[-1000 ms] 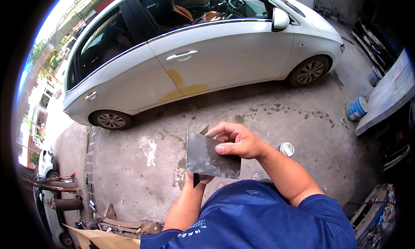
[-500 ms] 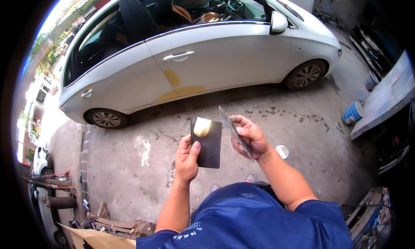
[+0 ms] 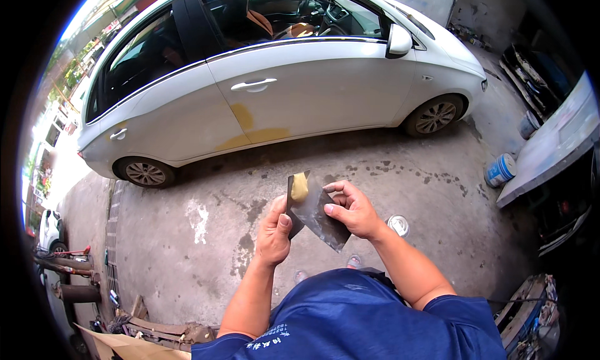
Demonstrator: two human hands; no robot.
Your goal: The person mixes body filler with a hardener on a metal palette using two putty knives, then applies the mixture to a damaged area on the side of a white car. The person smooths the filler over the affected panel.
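Note:
My left hand (image 3: pixel 274 236) is closed around a dark flat plate (image 3: pixel 296 225), thumb on its face. A lump of yellow putty (image 3: pixel 300 187) sits near that plate's upper end. Pinched in my right hand (image 3: pixel 356 212) is a thin grey spreader blade (image 3: pixel 326 226), smeared with pale residue. The blade overlaps the front of the dark plate, its upper part right beside the putty; whether it touches the putty is unclear. Beyond my hands stands a white car (image 3: pixel 312 85) with yellowish patches (image 3: pixel 240 116) low on its doors.
An open-looking round tin (image 3: pixel 398 225) rests on the concrete floor right of my feet. Farther right are a blue-and-white bucket (image 3: pixel 501 170) and a pale panel (image 3: pixel 553 150). A drain grate (image 3: pixel 113 225) and scrap wood (image 3: pixel 162 325) lie on the left.
The right-hand blade has swung from nearly edge-on to face-up and come left across the dark plate. The dark plate has turned, and the putty lump has changed shape.

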